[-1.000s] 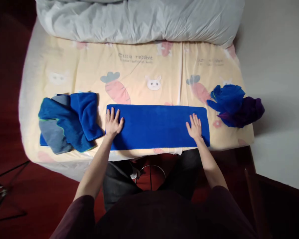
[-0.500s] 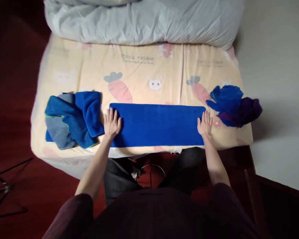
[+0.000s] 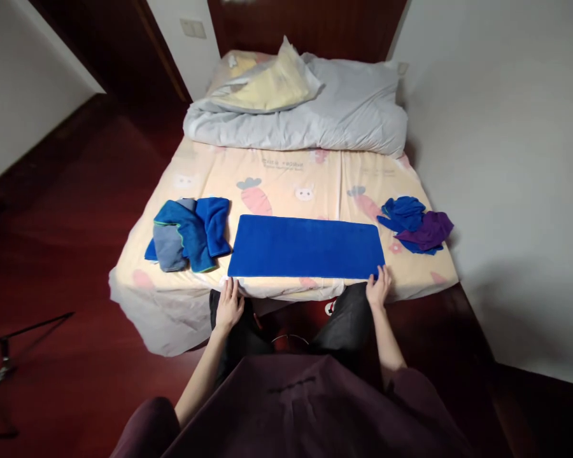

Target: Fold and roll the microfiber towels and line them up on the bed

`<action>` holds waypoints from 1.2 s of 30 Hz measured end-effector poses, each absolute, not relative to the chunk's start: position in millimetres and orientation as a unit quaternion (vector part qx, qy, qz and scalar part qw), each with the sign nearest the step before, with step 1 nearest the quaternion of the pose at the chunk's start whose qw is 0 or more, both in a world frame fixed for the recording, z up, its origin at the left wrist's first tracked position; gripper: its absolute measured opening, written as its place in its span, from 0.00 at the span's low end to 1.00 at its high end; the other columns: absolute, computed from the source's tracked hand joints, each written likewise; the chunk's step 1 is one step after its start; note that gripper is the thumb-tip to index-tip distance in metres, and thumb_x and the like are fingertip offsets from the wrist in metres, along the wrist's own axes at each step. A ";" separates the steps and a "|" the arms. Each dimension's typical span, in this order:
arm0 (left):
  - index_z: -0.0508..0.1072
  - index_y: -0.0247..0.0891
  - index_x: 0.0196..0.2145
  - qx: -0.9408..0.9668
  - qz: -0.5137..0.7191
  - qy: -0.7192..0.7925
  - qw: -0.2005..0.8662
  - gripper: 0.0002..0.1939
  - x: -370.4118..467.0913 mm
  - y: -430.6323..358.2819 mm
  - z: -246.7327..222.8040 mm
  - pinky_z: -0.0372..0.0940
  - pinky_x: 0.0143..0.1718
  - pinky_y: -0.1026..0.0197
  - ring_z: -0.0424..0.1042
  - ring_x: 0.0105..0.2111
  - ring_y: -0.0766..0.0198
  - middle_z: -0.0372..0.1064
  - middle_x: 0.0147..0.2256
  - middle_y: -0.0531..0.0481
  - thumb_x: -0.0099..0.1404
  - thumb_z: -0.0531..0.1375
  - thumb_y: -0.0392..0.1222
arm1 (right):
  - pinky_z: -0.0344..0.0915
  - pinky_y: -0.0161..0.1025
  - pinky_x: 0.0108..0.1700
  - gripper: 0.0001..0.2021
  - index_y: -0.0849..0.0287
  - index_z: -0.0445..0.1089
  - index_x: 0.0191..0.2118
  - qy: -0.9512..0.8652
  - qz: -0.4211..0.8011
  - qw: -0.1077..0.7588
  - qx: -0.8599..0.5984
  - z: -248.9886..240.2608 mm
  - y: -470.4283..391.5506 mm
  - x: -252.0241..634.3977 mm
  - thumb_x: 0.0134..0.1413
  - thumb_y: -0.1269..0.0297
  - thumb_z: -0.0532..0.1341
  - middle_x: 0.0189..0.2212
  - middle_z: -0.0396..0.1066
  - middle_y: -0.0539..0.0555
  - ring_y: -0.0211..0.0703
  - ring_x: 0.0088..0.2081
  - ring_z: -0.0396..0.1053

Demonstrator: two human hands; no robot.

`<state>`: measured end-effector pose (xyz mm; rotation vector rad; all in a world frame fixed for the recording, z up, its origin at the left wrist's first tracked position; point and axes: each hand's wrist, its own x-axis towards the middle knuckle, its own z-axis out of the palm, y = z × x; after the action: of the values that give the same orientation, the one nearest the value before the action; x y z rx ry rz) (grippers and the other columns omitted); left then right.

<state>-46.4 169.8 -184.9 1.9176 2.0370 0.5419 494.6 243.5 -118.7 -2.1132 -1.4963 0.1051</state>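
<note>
- Has blue cloth (image 3: 308, 247) laid flat along near edge of bed (image 3: 210, 166).
- Positions left hand (image 3: 230, 308) and right hand (image 3: 377, 289), partly open, at its near corners; cannot tell whether gripping.

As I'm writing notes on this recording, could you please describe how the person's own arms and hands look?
The left hand and right hand are ungloved, and no watch shows. The forearms are bare below the short, plain, dark maroon sleeves of a loose top.
</note>
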 end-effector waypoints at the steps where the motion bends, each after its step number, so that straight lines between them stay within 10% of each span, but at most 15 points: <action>1: 0.54 0.27 0.73 0.663 0.184 0.710 0.150 0.36 -45.3 158.8 -187.0 0.49 0.73 0.40 0.40 0.76 0.45 0.43 0.75 0.31 0.72 0.50 0.45 | 0.54 0.66 0.70 0.30 0.65 0.64 0.68 -0.544 0.054 0.297 -0.783 -117.4 222.4 472.2 0.68 0.57 0.46 0.69 0.60 0.71 0.62 0.71 0.57; 8: 0.79 0.42 0.54 0.704 0.093 0.684 0.166 0.21 -33.4 112.4 -190.9 0.46 0.73 0.34 0.59 0.70 0.43 0.68 0.65 0.41 0.70 0.52 0.43 | 0.59 0.62 0.69 0.20 0.52 0.80 0.47 -0.543 0.259 0.331 -0.727 -121.4 109.1 357.5 0.68 0.51 0.53 0.48 0.81 0.61 0.60 0.54 0.75; 15: 0.81 0.43 0.51 0.705 0.108 0.680 0.172 0.20 -34.7 114.4 -187.0 0.48 0.72 0.35 0.62 0.68 0.46 0.73 0.61 0.44 0.70 0.53 0.43 | 0.78 0.50 0.42 0.25 0.57 0.80 0.43 -0.372 0.513 0.473 -0.613 -129.0 116.2 297.5 0.55 0.39 0.66 0.38 0.82 0.59 0.52 0.33 0.80; 36: 0.81 0.43 0.48 0.712 0.098 0.670 0.183 0.19 -29.4 109.1 -186.7 0.45 0.73 0.36 0.64 0.66 0.46 0.77 0.56 0.44 0.70 0.52 0.42 | 0.73 0.36 0.38 0.18 0.54 0.68 0.46 -0.171 0.593 0.557 -0.556 -136.9 200.1 270.4 0.50 0.57 0.68 0.39 0.83 0.52 0.42 0.33 0.79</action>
<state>-29.4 109.1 -186.7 2.0102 1.8913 0.2765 270.4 200.1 -136.9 -1.3128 -0.4038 1.3983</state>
